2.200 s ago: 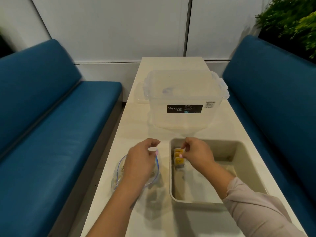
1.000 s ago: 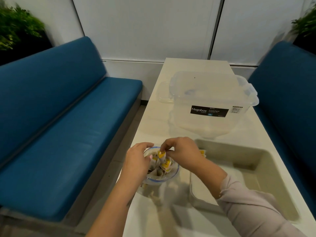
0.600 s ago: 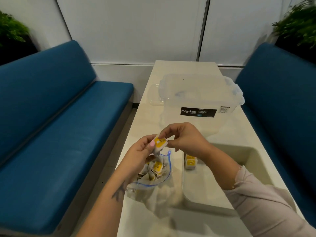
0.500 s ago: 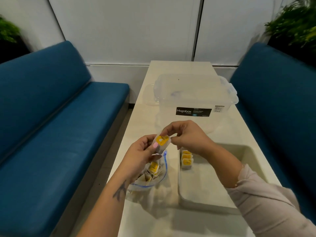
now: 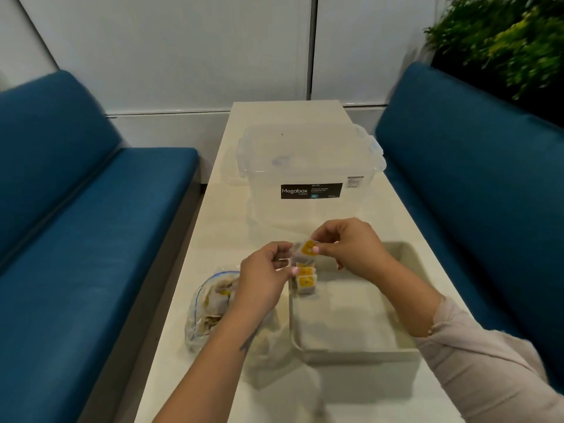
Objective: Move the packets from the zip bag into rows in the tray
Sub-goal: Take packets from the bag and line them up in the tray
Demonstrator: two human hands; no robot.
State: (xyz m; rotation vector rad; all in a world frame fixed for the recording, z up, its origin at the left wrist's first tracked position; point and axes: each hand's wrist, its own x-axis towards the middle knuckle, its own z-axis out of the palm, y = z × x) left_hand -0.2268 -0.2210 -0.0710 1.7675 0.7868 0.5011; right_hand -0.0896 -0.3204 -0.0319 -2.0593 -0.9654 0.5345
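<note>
We note the desk (image 5: 274, 123) carrying a clear box (image 5: 308, 166), then the tray (image 5: 360, 352) with three packets (image 5: 306, 277) in a row at its far left corner; the bag (image 5: 207, 306) lies left of it. Both hands, left (image 5: 262, 279) and right (image 5: 351, 248), pinch one packet (image 5: 305, 248) above that row

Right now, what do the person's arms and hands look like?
The right arm wears a loose, pale pinkish-beige long sleeve, pushed up above the wrist. The left arm is bare, with a small dark marking, maybe a tattoo, on the forearm. Fingernails on the left hand and right hand are painted light pink.
</note>
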